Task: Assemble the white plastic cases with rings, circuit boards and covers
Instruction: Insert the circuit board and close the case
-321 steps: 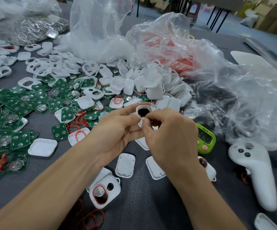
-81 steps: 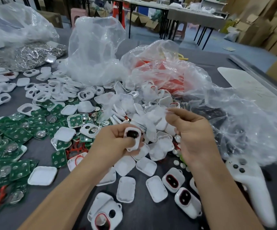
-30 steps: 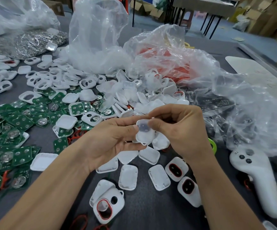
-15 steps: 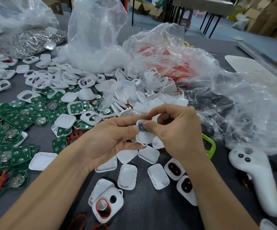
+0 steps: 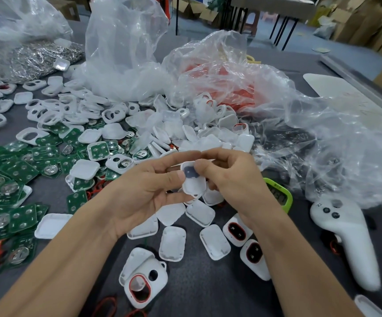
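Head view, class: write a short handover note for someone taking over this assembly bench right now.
Left hand grips the white case from the side. Right hand pinches its top end, thumb beside the dark window.
Green circuit boards lie heaped at left, white covers lie below the hands, and an open case with a red ring sits at the near edge.
Done: two ringed cases lie by the right forearm.
Left: finish the held case, then work through the piles.

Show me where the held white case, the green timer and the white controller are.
held white case (image 5: 194,185): head view, its white lower face
green timer (image 5: 280,196): head view, its display
white controller (image 5: 348,239): head view, its handle
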The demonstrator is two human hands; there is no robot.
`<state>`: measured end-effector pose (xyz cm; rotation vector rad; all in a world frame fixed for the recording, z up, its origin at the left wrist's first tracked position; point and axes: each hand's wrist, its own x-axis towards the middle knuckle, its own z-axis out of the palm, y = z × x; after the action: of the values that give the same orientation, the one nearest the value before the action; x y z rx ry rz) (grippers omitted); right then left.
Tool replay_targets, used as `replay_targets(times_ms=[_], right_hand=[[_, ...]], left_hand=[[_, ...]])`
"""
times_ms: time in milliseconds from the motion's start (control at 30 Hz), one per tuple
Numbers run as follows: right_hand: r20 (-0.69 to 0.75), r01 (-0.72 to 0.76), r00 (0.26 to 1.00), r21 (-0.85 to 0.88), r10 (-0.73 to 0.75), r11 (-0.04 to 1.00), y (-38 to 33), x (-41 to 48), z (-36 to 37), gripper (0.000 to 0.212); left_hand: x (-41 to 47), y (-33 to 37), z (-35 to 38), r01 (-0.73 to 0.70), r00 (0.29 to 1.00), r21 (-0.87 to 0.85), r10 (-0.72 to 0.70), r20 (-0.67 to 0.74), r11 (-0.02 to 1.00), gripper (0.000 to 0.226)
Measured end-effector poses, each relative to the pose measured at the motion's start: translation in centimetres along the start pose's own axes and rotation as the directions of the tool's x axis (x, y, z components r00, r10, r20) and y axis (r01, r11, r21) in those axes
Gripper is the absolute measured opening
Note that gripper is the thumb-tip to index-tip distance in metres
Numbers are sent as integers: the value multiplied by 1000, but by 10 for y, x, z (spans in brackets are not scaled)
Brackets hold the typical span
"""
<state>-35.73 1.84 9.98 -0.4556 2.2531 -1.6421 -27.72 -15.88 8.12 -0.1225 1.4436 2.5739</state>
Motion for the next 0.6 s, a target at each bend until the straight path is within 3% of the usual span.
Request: replay_targets(times_ms=[133, 200, 267, 367, 433, 567, 600], right_hand=[[-31, 113, 993, -97, -117, 989, -2, -2, 3, 13], [-58, 98, 994, 17, -97, 995, -4, -1, 4, 17], [-61, 57, 997, 164, -48, 985, -6, -1, 4, 36], [-85, 112, 991, 88, -104, 990, -4, -4, 5, 55], [-127, 167, 977, -44, -171, 985, -4, -7, 9, 47], [-153, 241, 945, -274, -290, 931, -8, -6, 22, 11], [-143, 253, 940, -320, -311, 913, -12, -4, 28, 12]], left_hand=[[-3, 1, 3, -7, 999, -26, 7, 34, 1000, 45], [-4, 2, 3, -3, 999, -63, 6, 40, 998, 45], [-5, 4, 3, -2, 999, -94, 6, 33, 996, 44], [-7, 10, -1, -20, 1000, -163, 23, 17, 986, 42], [-9, 16, -7, -50, 999, -215, 50, -3, 975, 41], [-14, 29, -25, -148, 988, -273, 131, -82, 950, 36], [-17, 33, -30, -175, 983, -292, 151, -102, 940, 36]])
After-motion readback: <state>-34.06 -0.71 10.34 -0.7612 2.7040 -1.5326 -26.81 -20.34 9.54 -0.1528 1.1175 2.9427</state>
